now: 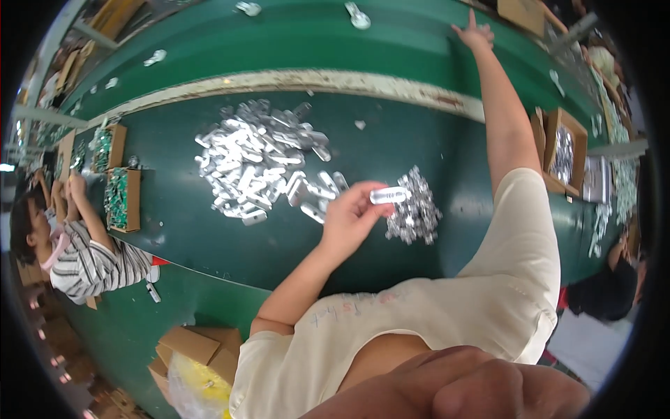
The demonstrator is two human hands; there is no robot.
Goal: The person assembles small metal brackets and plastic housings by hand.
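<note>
A silver oblong metal casing (pixel 389 195) is pinched between the thumb and fingers of my left hand (pixel 349 218), over the green table. Just beyond it lies a heap of small shiny metal parts (pixel 417 216), partly hidden by the casing. To the left spreads a large pile of similar silver casings (pixel 255 157), with a few loose ones nearer my left hand. My right arm stretches far forward, and my right hand (pixel 476 36) is over the green belt at the back, fingers apart, with nothing visible in it.
A worn pale rail (pixel 314 80) divides the table from the green belt (pixel 279 45), which carries scattered silver pieces (pixel 358 17). Cardboard boxes of green parts (pixel 132 202) stand left, beside a co-worker in stripes (pixel 94 269). Another box (pixel 579 133) of silver parts stands right.
</note>
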